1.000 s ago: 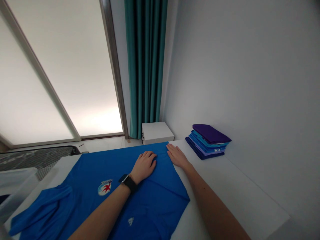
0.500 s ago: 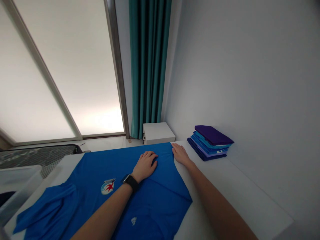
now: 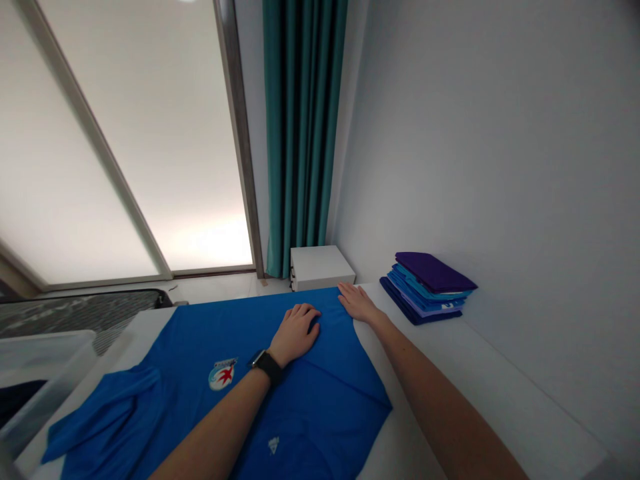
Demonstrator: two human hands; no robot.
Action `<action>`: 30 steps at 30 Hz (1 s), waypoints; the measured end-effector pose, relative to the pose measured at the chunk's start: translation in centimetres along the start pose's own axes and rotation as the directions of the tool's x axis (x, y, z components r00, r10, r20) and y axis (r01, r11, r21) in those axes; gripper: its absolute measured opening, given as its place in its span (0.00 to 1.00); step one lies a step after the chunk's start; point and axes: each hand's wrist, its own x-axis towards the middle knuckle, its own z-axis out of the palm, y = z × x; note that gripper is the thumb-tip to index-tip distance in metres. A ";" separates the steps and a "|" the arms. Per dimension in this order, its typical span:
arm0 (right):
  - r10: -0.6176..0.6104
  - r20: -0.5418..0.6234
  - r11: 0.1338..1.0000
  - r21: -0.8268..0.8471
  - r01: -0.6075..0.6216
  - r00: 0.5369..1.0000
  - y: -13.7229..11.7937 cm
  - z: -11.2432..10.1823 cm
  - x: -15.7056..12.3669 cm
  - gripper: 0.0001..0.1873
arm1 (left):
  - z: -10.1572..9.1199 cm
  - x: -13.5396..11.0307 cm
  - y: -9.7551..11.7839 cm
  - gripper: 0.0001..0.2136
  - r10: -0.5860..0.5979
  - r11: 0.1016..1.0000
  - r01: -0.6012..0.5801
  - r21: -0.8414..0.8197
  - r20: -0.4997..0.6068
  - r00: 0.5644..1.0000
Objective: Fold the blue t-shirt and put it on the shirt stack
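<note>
A blue T-shirt (image 3: 200, 340) with a round badge and a small white logo lies spread over the white table (image 3: 425, 373). My left hand (image 3: 296, 333), with a black watch on its wrist, rests palm down on the cloth, its fingers stretched and slightly bent. Close to the shirt's far right corner, my right hand (image 3: 358, 302) lies flat with fingers extended, touching the fabric near the table's far edge. One sleeve sits rumpled at the left. My forearms cover part of the shirt.
Against the wall at the right stands a stack of folded clothes (image 3: 427, 287) in purple and blues. A translucent plastic bin (image 3: 75, 360) with dark cloth inside is at the left. Beyond the table are a white cabinet (image 3: 323, 265) and a green curtain (image 3: 305, 147).
My right hand has shifted slightly left along the shirt's far edge, now more over the cloth. My left hand stays on the shirt. The whole view has moved a little.
</note>
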 end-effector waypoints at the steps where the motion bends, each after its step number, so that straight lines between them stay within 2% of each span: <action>1: 0.005 0.009 1.000 -0.004 -0.005 1.000 -0.1 -0.1 -0.1 0.32 | 0.0 0.0 0.0 0.13 0.000 1.000 0.000 -0.001 0.002 1.000; 6: 0.033 0.028 0.999 -0.009 -0.033 0.999 -0.4 -0.5 -0.5 0.33 | 0.2 0.0 -0.1 0.12 0.010 1.000 -0.010 0.004 -0.013 1.000; 14: 0.070 -0.015 0.996 0.054 -0.070 0.997 -0.8 -0.8 -2.5 0.34 | 0.1 0.0 -0.1 0.13 0.010 1.000 -0.010 0.010 -0.012 1.000; 19: 0.025 -0.042 0.997 0.067 -0.022 0.999 -2.2 -0.6 -5.7 0.35 | -0.2 0.0 0.2 0.13 -0.002 1.000 0.002 0.017 0.005 1.000; 25: -0.147 -0.104 0.988 -0.064 0.141 0.984 -5.6 -0.3 -11.0 0.37 | -0.1 -0.1 0.2 0.13 0.016 1.000 -0.016 0.015 -0.010 1.000; 30: -0.133 -0.072 0.990 -0.061 0.129 0.989 -6.6 0.6 -13.1 0.40 | 0.0 -0.1 0.0 0.13 0.021 1.000 -0.021 0.019 -0.019 1.000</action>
